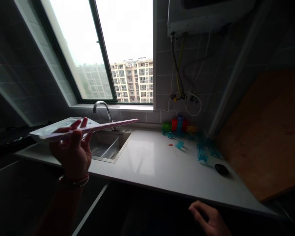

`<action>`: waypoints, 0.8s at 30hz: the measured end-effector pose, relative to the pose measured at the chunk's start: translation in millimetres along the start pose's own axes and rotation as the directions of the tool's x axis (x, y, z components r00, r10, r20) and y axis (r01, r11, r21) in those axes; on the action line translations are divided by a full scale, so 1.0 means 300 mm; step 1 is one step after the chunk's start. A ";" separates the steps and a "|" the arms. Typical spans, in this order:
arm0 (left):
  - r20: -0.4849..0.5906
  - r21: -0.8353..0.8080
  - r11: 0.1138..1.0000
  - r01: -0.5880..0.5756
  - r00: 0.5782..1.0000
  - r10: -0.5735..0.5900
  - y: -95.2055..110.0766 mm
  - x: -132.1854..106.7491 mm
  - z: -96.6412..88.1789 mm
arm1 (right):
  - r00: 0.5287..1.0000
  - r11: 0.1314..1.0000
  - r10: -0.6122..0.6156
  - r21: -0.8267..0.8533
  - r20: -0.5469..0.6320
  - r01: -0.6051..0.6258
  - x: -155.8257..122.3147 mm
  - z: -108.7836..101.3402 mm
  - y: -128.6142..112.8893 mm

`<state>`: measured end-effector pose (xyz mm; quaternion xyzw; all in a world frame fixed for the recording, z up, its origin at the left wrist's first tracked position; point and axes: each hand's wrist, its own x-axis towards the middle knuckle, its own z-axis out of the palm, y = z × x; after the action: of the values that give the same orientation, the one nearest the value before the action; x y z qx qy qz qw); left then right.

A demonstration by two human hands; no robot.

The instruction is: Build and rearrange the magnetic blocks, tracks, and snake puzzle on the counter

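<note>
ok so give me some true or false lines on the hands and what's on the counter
1. The left hand holds up a flat white panel with a pink edge. True.
2. The right hand grips a blue block. False: it holds nothing that shows and sits low by the front edge of the white countertop.
3. The colourful translucent plastic blocks sit at the back of the countertop, by the tiled wall. True.
4. The small black round object lies in the steel sink. False: it lies on the countertop, right of the blocks.
</note>
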<state>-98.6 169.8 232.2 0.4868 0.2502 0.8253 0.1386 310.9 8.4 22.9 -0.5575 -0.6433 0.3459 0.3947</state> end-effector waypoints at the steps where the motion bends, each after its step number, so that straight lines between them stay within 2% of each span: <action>1: -0.008 -0.003 1.000 -0.005 1.000 0.005 -0.038 -0.044 0.008 | 1.000 0.999 0.017 -0.033 -0.011 -0.017 0.057 -0.015 0.022; 4: 0.060 0.072 0.997 0.007 0.998 -0.011 -0.169 -0.185 0.034 | 0.999 0.997 0.033 -0.069 -0.042 -0.036 0.235 -0.064 0.093; 6: 0.135 0.126 0.992 0.010 0.990 -0.027 -0.249 -0.281 0.043 | 0.989 0.998 0.045 -0.044 -0.137 -0.052 0.338 -0.096 0.146; 8: 0.222 0.154 0.988 0.004 0.974 -0.039 -0.310 -0.373 0.035 | 0.969 0.996 0.085 0.017 -0.232 -0.083 0.408 -0.124 0.199; 10: 0.348 0.176 0.984 -0.009 0.936 -0.053 -0.353 -0.454 0.006 | 0.949 0.989 0.135 0.090 -0.283 -0.114 0.440 -0.144 0.243; 12: 0.540 0.213 0.976 -0.032 0.837 -0.090 -0.388 -0.519 -0.044 | 0.940 0.981 0.169 0.138 -0.295 -0.133 0.443 -0.152 0.273; 14: 0.725 0.263 0.960 -0.101 0.677 -0.127 -0.426 -0.562 -0.104 | 0.941 0.981 0.177 0.135 -0.290 -0.143 0.432 -0.150 0.293; 16: 0.853 0.269 0.941 -0.206 0.505 -0.133 -0.470 -0.583 -0.160 | 0.945 0.986 0.161 0.079 -0.284 -0.145 0.422 -0.142 0.305; 17: 0.893 0.260 0.934 -0.246 0.430 -0.136 -0.493 -0.586 -0.183 | 0.951 0.989 0.146 0.039 -0.274 -0.141 0.420 -0.138 0.308; 19: 0.937 0.252 0.923 -0.292 0.311 -0.157 -0.533 -0.581 -0.216 | 0.962 0.992 0.107 -0.034 -0.252 -0.119 0.419 -0.131 0.309; 24: 0.951 0.302 0.866 -0.398 0.065 -0.302 -0.571 -0.532 -0.240 | 0.983 0.987 0.053 -0.143 -0.177 -0.079 0.416 -0.129 0.275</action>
<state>-86.1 217.6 -7.7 0.9405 0.2709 0.1723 0.1116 373.8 143.7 -17.5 -0.6344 -0.6120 0.2600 0.3942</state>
